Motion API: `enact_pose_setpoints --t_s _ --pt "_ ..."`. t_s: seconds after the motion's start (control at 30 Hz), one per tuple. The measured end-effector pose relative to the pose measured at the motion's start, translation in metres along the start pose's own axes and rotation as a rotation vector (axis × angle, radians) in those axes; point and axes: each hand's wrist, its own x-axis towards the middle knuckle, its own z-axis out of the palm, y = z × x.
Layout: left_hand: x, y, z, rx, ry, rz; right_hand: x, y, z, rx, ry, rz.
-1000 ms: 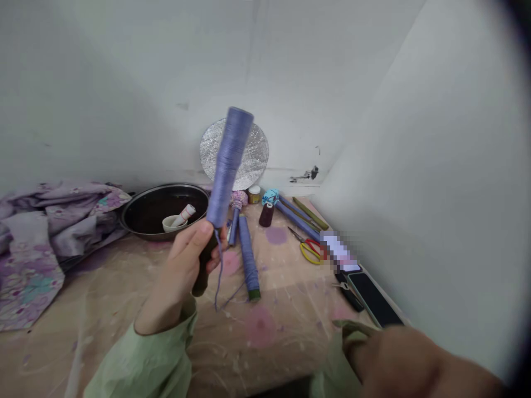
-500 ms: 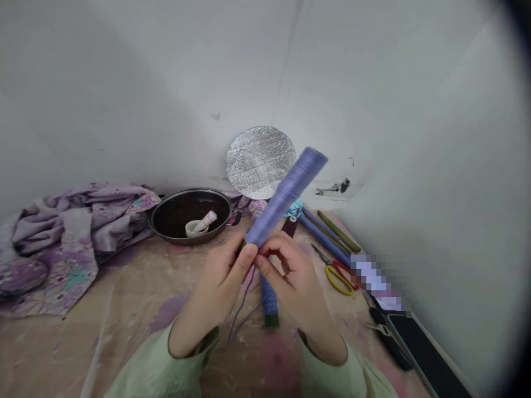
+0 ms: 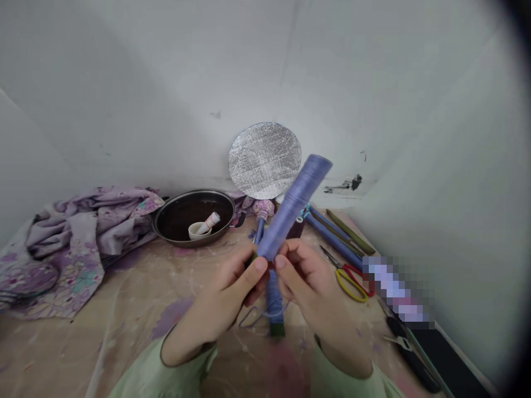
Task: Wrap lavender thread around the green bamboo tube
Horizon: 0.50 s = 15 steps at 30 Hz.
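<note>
My left hand (image 3: 226, 296) grips the dark green lower end of a stick wound with lilac thread (image 3: 295, 203), which tilts up to the right. My right hand (image 3: 309, 282) meets it at the base of the winding, fingertips pinching the loose thread end there. A thread loop (image 3: 255, 318) hangs below my hands. A second thread-wound stick (image 3: 274, 298) lies on the table under them.
A dark pan (image 3: 194, 216) holds a white mortar and pestle (image 3: 202, 226). Purple floral cloth (image 3: 70, 243) lies at left. A foil disc (image 3: 264, 160) leans on the wall. Yellow-red scissors (image 3: 348, 272), more sticks (image 3: 334, 235) and a phone (image 3: 440, 359) lie at right.
My right hand came up from the lower right and joined my left at the stick's base. The stick tipped from nearly upright toward the right.
</note>
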Motion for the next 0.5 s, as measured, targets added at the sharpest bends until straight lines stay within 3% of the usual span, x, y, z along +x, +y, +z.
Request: enact_pose_setpoints --t_s 0.17,0.5 --pt "0.006 -0.002 0.001 -0.361 -0.164 -0.039 0.000 0.001 -0.004 -0.096 0.107 -0.058" --pt "0.004 0.001 0.012 -0.383 -0.039 0.015 -0.002 0.004 -0.002 -0.060 0.223 -0.165"
